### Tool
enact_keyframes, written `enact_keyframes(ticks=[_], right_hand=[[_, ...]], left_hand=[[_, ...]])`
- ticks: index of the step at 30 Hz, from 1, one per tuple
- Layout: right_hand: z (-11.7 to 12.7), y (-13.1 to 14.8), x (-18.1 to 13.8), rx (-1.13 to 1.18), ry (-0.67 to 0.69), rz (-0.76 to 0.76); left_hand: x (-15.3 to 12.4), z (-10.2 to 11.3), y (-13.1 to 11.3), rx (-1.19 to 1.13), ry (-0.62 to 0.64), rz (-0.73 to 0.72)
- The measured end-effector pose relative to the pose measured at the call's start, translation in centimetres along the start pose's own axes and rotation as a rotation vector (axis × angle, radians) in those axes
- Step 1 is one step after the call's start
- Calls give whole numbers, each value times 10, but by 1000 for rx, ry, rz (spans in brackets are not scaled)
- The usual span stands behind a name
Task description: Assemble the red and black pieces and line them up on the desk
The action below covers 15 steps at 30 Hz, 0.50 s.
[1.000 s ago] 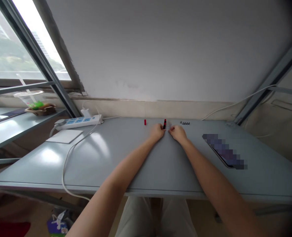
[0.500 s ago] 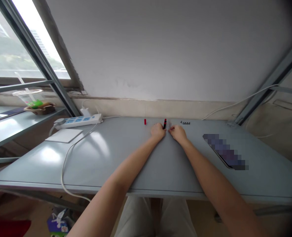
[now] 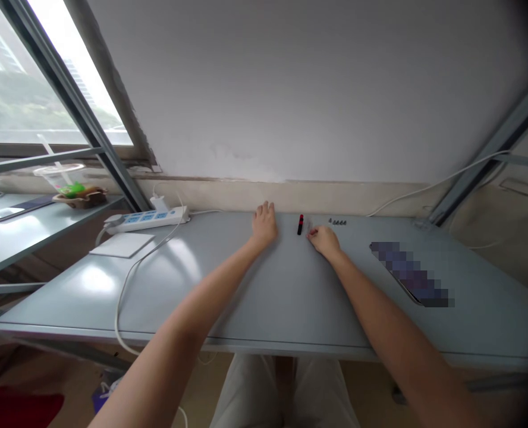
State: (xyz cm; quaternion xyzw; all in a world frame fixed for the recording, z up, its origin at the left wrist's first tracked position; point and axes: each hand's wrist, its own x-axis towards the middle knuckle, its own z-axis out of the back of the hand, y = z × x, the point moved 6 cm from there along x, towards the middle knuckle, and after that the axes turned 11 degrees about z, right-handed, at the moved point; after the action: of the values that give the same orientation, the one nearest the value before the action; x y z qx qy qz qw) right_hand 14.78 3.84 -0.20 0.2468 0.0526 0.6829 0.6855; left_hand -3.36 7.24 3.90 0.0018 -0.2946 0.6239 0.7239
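My left hand lies flat with its fingers spread on the grey table, near the back edge. It covers the spot where a small red cylinder stood, and that piece is hidden. A black and red marker-like stick lies between my hands, touching neither. My right hand rests with curled fingertips beside a small translucent item. Whether that hand holds anything small, I cannot tell. Several tiny dark screws sit in a row beyond it.
A white power strip and a white pad lie at the left, with a white cable curving towards the front edge. A phone with a blurred screen lies at the right. A window and a shelf are further left.
My left hand has slid left, away from the stick, and now covers the red piece. My right hand has barely moved. The view has shifted slightly.
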Motion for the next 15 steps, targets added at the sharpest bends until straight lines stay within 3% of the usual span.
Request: enact_keyframes(ticks=[6, 9, 15], right_hand=[[-1, -2, 1, 8, 0, 11], [-2, -3, 2, 6, 3, 9], [3, 2, -1, -101, 47, 8]], left_hand=[[6, -15, 33, -65, 173, 93], [9, -17, 42, -169, 193, 177], [6, -27, 51, -520, 260, 440]])
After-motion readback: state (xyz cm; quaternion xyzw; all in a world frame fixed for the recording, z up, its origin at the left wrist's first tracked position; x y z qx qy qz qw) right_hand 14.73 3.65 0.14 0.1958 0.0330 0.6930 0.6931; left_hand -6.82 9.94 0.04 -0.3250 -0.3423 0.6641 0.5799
